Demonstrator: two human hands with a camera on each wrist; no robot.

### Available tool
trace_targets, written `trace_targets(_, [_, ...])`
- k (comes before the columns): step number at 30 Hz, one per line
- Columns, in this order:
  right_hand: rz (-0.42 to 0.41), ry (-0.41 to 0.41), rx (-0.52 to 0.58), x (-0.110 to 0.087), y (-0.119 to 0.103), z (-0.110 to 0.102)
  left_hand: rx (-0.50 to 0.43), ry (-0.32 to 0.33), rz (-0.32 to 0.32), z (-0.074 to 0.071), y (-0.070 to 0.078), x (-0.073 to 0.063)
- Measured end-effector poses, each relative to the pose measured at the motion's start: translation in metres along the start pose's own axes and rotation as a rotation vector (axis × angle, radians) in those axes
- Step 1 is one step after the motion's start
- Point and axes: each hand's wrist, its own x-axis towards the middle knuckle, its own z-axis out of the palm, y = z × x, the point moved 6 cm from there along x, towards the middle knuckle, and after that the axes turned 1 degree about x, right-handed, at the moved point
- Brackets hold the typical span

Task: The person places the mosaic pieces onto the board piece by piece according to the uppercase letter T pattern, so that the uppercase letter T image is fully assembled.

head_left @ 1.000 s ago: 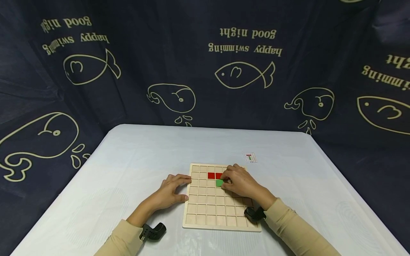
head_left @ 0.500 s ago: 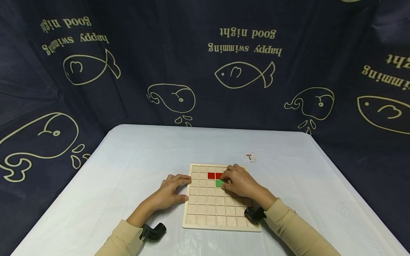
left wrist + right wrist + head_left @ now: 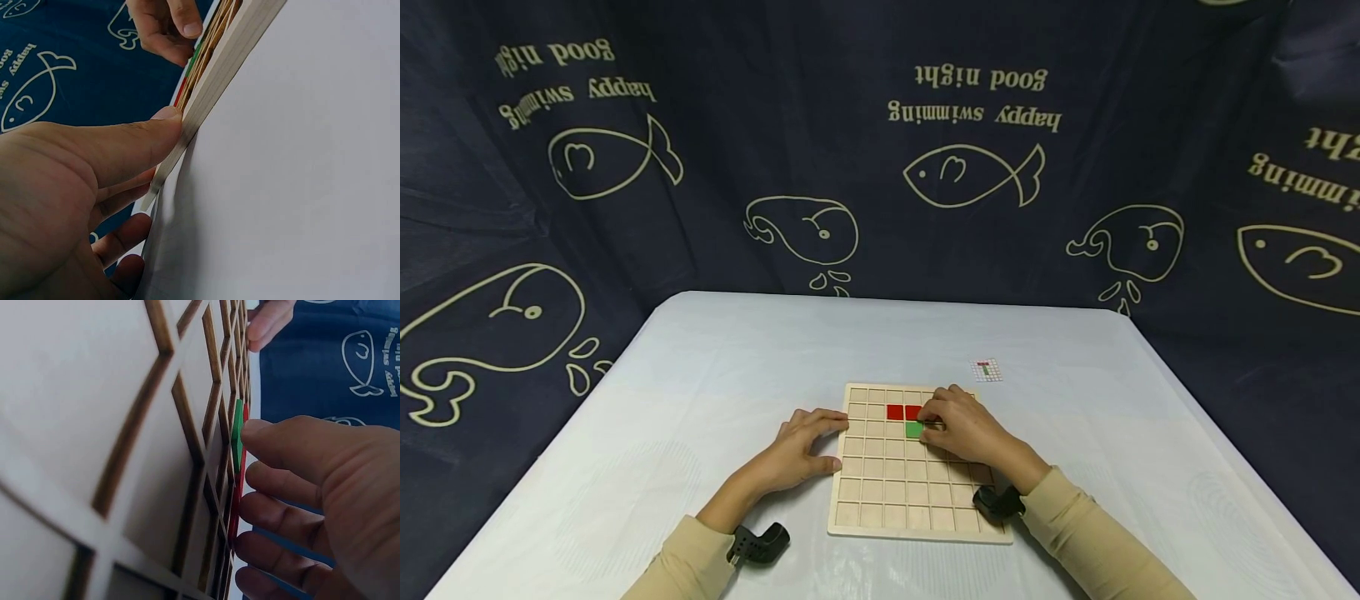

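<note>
A wooden grid board (image 3: 895,492) lies flat on the table. Two red square tiles (image 3: 895,412) sit side by side in its second row from the far edge, and a green tile (image 3: 913,429) lies just below the right one. My right hand (image 3: 964,427) rests over these tiles. In the right wrist view its thumb touches the green tile (image 3: 237,434) and the other fingers lie loosely bent along the red strip (image 3: 234,519). My left hand (image 3: 797,450) touches the board's left edge with thumb and fingers spread. Cells under the right hand are hidden.
A small printed card (image 3: 986,370) with a red and green T on a grid lies beyond the board's far right corner. The white-covered table (image 3: 737,350) meets a dark curtain (image 3: 880,150) with fish drawings at the back.
</note>
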Motion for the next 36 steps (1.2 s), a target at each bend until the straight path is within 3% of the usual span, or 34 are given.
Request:
trace_targets(6, [-0.019, 0.045, 0.001, -0.001, 0.0, -0.001, 0.009, 0.001, -0.002, 0.0, -0.001, 0.0])
trace_targets(15, [0.018, 0.015, 0.012, -0.006, 0.001, -0.007, 0.007, 0.0, -0.006, 0.0, 0.0, 0.0])
trace_targets(36, [0.081, 0.039, 0.039, -0.023, 0.014, -0.023, 0.012, 0.008, 0.002, 0.0, -0.001, 0.0])
